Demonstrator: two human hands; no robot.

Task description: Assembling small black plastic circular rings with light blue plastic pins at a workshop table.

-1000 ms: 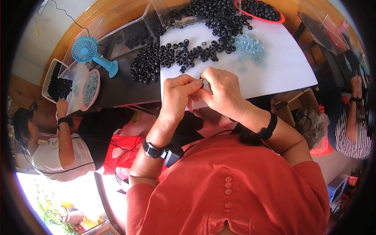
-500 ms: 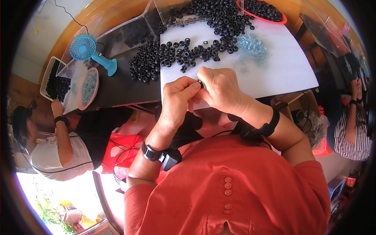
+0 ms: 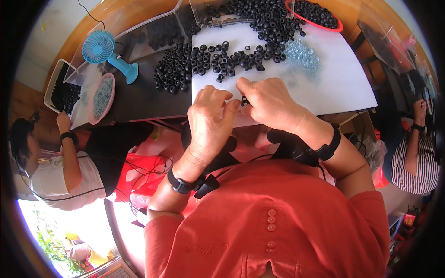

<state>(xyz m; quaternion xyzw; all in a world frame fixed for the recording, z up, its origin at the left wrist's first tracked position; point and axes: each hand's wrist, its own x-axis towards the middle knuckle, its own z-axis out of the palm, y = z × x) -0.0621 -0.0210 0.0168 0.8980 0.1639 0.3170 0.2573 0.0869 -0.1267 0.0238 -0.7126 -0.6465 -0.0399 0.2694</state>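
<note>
Between the fingertips of my right hand is a small black plastic part with a square opening. The hand is closed on it, just over the near edge of the white sheet. My left hand is open beside it, thumb and forefinger apart and nothing seen between them. Beyond both hands lie loose round black pieces with holes, spread over the sheet and the dark tabletop. One small square black piece lies among them. Tiny clear bluish pieces form a heap to the right.
A red tray of black pieces stands at the back right. At left are a blue fan, a pink bowl of clear pieces and a white basket of black bits. People sit at left and right.
My hands have come apart. The left has let go of the small black part and drawn left with its fingers opened; the right keeps hold of it. The view has shifted slightly.
</note>
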